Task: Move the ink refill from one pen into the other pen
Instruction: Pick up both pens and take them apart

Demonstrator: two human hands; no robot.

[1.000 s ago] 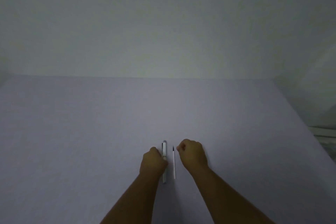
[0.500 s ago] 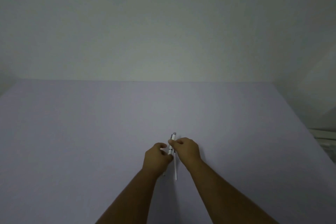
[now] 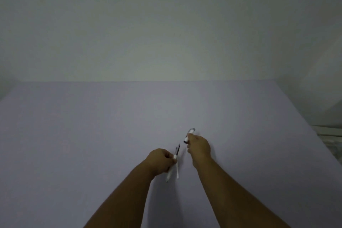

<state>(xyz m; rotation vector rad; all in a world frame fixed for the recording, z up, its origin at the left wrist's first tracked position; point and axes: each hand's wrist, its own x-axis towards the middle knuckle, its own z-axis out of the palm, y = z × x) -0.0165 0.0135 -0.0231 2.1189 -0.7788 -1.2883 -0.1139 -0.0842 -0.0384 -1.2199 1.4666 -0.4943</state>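
My left hand (image 3: 160,161) grips the white front half of a pen (image 3: 169,174), held tilted just above the purple table. A thin dark ink refill (image 3: 177,150) sticks up out of that half. My right hand (image 3: 200,147) holds the pen's other half, a short white barrel piece (image 3: 189,134) with a grey end, pulled away to the upper right. A gap separates the two halves. A second thin white refill (image 3: 177,171) lies loose on the table beside my left hand, partly hidden by it.
The purple table (image 3: 92,135) runs back to a plain pale wall (image 3: 166,33). Its right edge slants down past a whitish object (image 3: 329,135) at the far right.
The pen was lifted off the table with both hands and pulled apart. My right hand moved up and right with the rear piece; the refill now shows at the left half.
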